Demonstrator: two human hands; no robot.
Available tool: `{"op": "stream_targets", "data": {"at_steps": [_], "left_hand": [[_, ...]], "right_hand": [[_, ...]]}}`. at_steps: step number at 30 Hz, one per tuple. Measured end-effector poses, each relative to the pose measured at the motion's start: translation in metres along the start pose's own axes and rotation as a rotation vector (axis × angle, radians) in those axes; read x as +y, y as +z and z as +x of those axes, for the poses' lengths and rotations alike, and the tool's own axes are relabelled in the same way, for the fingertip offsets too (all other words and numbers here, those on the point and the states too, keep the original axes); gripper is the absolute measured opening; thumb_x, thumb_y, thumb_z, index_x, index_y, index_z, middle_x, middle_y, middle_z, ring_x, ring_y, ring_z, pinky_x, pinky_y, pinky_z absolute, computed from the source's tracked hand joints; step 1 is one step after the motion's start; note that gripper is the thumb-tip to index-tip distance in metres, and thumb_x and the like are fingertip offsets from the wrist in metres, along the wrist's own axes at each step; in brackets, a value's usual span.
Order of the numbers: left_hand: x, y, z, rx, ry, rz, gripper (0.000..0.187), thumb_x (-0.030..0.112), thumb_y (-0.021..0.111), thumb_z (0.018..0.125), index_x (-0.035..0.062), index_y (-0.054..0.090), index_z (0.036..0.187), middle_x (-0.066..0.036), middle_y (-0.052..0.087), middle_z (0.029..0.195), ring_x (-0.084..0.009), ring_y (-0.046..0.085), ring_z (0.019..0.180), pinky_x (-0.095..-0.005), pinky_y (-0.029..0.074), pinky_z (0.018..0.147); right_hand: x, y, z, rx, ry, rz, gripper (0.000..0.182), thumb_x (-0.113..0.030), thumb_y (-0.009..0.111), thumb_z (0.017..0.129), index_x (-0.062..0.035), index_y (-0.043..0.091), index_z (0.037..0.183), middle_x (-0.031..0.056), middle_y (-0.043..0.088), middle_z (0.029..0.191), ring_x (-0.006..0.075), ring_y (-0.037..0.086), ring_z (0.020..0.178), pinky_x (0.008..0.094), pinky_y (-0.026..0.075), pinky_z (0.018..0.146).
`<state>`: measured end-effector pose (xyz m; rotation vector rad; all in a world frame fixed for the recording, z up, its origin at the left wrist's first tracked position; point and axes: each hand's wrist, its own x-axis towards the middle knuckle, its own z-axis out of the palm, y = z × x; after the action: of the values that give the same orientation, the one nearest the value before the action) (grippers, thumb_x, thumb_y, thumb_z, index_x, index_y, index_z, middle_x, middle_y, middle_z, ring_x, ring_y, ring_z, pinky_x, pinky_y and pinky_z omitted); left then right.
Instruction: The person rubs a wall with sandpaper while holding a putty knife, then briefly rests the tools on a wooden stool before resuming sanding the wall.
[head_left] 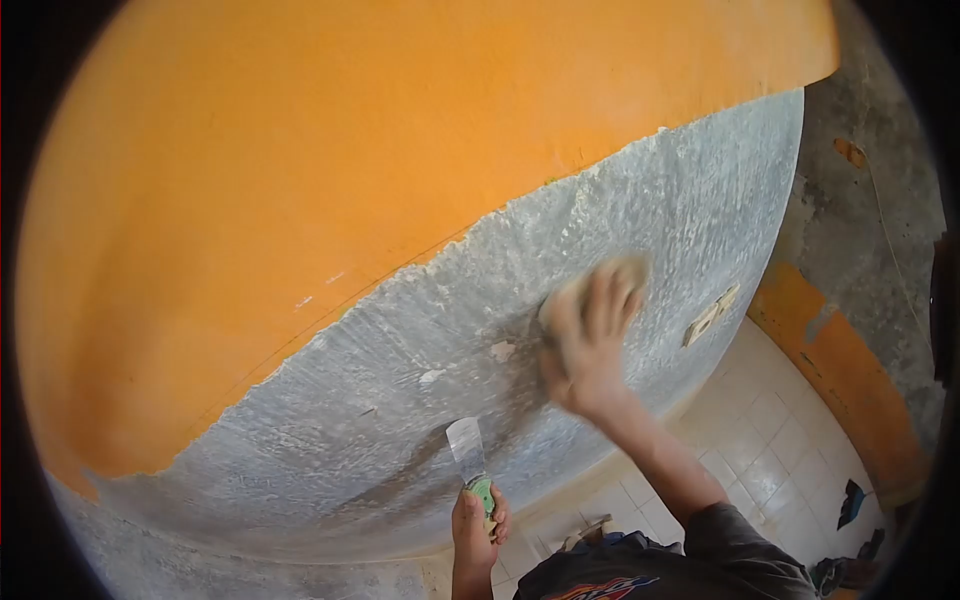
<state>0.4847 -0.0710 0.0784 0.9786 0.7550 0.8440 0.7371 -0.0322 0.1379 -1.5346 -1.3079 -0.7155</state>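
My left hand [478,522] is closed round the green handle of a scraper [466,446], whose flat metal blade points up near the grey wall. My right hand [592,335], blurred by motion, is raised against the scraped grey part of the wall [440,350]. Its fingers are bent over a pale block or pad [556,312], too blurred to identify. Above a ragged edge, orange paint [300,150] covers the upper wall. Two pale patches lie on the grey surface left of my right hand.
A wall socket plate [711,316] is to the right of my right hand. Pale floor tiles [765,440] lie below. At the right stands another wall, partly orange [850,370] and partly bare grey. Dark items [851,503] rest on the floor at the lower right.
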Motion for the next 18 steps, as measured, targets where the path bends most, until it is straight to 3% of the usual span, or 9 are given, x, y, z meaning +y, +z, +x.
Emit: {"op": "stream_targets", "data": {"at_steps": [4,6,7,9,11,13,15,17,18], "left_hand": [[0.005,0.005,0.0,0.004,0.003,0.003,0.049,0.054,0.047,0.091,0.005,0.05,0.097,-0.001,0.043,0.063,-0.0085,0.037,0.043,-0.023,0.027,0.036],[0.004,0.004,0.003,0.003,0.018,-0.009,0.048,0.053,0.046,0.092,0.0052,0.05,0.097,-0.001,0.044,0.063,-0.0082,0.037,0.044,-0.0223,0.028,0.037],[0.005,0.003,0.001,-0.017,0.003,0.002,0.048,0.053,0.046,0.092,0.0054,0.05,0.097,-0.001,0.044,0.064,-0.0079,0.037,0.044,-0.0217,0.028,0.037],[0.009,0.004,-0.001,-0.013,0.002,-0.018,0.047,0.052,0.045,0.092,0.0053,0.051,0.097,-0.001,0.044,0.064,-0.0079,0.037,0.045,-0.0214,0.028,0.038],[0.011,0.006,-0.002,-0.03,-0.003,-0.037,0.047,0.052,0.045,0.092,0.0052,0.051,0.097,-0.001,0.044,0.064,-0.0078,0.038,0.045,-0.0211,0.028,0.038],[0.01,0.007,-0.004,-0.014,-0.007,-0.041,0.046,0.051,0.046,0.092,0.0052,0.051,0.097,-0.001,0.044,0.064,-0.008,0.038,0.045,-0.0219,0.029,0.039],[0.006,0.004,-0.006,-0.017,0.01,-0.078,0.046,0.049,0.042,0.094,0.004,0.05,0.098,-0.001,0.044,0.065,-0.0073,0.038,0.045,-0.0215,0.029,0.038],[0.001,-0.001,-0.007,-0.014,0.038,-0.125,0.046,0.047,0.039,0.096,0.0028,0.049,0.099,-0.001,0.044,0.065,-0.0067,0.037,0.045,-0.0212,0.029,0.038],[0.001,-0.005,-0.009,-0.022,0.051,-0.164,0.045,0.047,0.039,0.096,0.0027,0.049,0.099,-0.001,0.044,0.065,-0.007,0.037,0.045,-0.0215,0.029,0.038]], "right_hand": [[0.009,0.007,-0.047,-0.289,-0.262,0.041,0.062,-0.02,0.055,0.078,-0.0048,0.041,0.137,0.0297,0.023,0.144,0.0497,0.017,0.134,0.0723,0.006,0.1],[0.018,0.005,-0.015,0.106,0.037,0.005,0.064,-0.019,0.053,0.08,-0.0015,0.036,0.139,0.0285,0.018,0.147,0.0492,0.011,0.136,0.0659,0.002,0.105],[0.015,-0.008,0.009,0.112,0.163,0.058,0.066,-0.02,0.052,0.081,0.0012,0.032,0.14,0.0285,0.014,0.149,0.0498,0.005,0.137,0.0608,-0.001,0.108],[0.004,-0.011,0.041,0.226,0.183,0.113,0.065,-0.022,0.051,0.082,0.0011,0.032,0.14,0.0292,0.016,0.148,0.0505,0.005,0.137,0.0614,0.0,0.107],[-0.017,0.006,0.033,0.158,0.024,-0.084,0.06,-0.024,0.051,0.083,-0.0004,0.039,0.136,0.0292,0.024,0.145,0.0514,0.016,0.134,0.0651,0.005,0.105],[-0.046,0.003,0.004,-0.098,-0.131,-0.041,0.05,-0.035,0.058,0.078,-0.0136,0.055,0.123,0.0228,0.044,0.127,0.0449,0.04,0.117,0.0737,0.013,0.096],[-0.042,0.018,-0.044,-0.193,-0.282,-0.111,0.052,-0.04,0.061,0.075,-0.0167,0.057,0.121,0.0208,0.047,0.125,0.0457,0.042,0.114,0.0728,0.015,0.096],[-0.032,0.022,-0.057,-0.215,-0.173,0.008,0.051,-0.035,0.063,0.075,-0.0143,0.057,0.121,0.022,0.046,0.123,0.0446,0.042,0.113,0.072,0.015,0.096],[-0.033,0.019,-0.038,-0.131,-0.041,0.038,0.056,-0.026,0.062,0.079,-0.0072,0.049,0.13,0.0261,0.041,0.131,0.0467,0.033,0.124,0.0699,0.009,0.1]]}}
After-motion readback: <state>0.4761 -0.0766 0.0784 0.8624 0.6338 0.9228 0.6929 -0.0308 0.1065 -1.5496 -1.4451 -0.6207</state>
